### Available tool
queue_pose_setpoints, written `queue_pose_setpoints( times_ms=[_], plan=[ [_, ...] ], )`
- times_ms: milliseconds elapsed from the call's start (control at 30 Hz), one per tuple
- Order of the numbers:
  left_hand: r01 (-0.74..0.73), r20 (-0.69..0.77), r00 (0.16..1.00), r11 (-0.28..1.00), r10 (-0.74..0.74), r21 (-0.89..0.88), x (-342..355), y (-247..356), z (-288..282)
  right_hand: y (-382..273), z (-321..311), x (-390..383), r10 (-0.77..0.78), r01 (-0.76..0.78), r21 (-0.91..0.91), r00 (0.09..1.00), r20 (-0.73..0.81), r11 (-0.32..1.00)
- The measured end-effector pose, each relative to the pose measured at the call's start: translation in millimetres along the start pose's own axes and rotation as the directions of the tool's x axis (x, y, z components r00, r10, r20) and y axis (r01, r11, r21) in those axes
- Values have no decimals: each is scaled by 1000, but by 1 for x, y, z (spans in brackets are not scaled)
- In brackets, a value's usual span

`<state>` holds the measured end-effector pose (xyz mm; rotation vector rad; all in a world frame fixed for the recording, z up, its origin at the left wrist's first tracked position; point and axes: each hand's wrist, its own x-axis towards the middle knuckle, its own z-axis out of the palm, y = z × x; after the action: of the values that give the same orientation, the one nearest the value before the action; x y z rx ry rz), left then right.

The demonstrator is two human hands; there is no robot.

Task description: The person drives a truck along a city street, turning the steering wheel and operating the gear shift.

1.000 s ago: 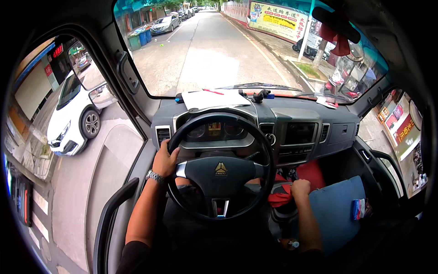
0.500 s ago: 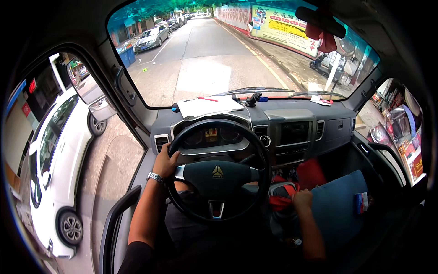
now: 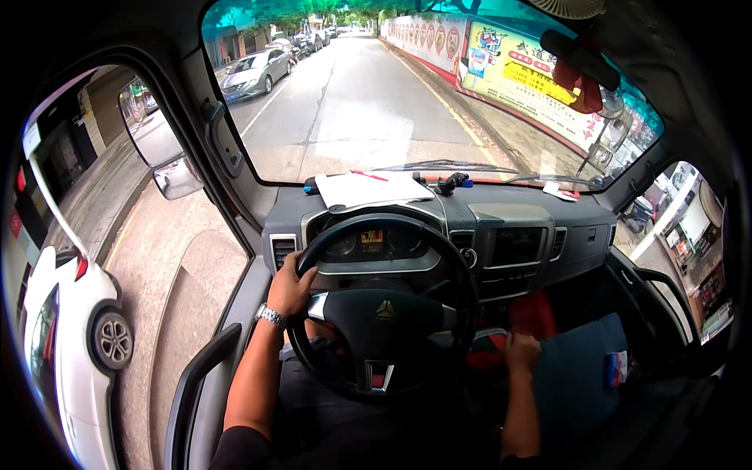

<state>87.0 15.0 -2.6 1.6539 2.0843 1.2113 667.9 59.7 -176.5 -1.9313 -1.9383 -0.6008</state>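
Note:
My left hand (image 3: 290,288) grips the left rim of a black steering wheel (image 3: 384,313), its thumb lying on the inner side. A metal-band wristwatch (image 3: 272,316) is on that wrist. To the right of the wheel, my right hand (image 3: 522,352) is closed in a fist, low beside a blue seat surface (image 3: 576,376). Whatever it holds is hidden under the fingers. Behind the wheel, the instrument cluster (image 3: 371,241) is lit. White papers (image 3: 368,192) with a red pen (image 3: 368,175) on them lie on top of the dashboard.
Through the windshield a road (image 3: 345,102) runs ahead. A grey car (image 3: 257,73) is at its left, a billboard wall (image 3: 533,78) at its right. A white car (image 3: 74,337) stands outside the left window. A small packet (image 3: 616,369) rests on the blue seat.
The truck has rolled forward: the white car has slid back along the left window, and the billboard is nearer. The view has shifted slightly. Both hands keep their places.

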Motion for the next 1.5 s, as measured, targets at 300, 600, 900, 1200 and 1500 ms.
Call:
queue_pose_setpoints(
  times_ms=[300,600,900,1200,1500],
  plan=[
    [-98,-57,994,995,96,-25,5,-8,5,-3,-10,11,5,-4,-9,1000,22,1000],
    [-51,-21,999,998,50,-24,4,-4,-2,-9,-16,19,44,-43,-24,999,25,999],
    [18,-39,999,997,-20,-70,-10,2,1,2,-9,18,61,-58,-37,995,78,998],
    [20,-84,996,1000,-20,-4,-7,-6,1,-6,-9,18,-10,11,52,1000,-13,999],
    [22,-204,979,1000,-21,5,-35,-9,11,0,-11,21,0,2,46,1000,-31,999]
  ],
)
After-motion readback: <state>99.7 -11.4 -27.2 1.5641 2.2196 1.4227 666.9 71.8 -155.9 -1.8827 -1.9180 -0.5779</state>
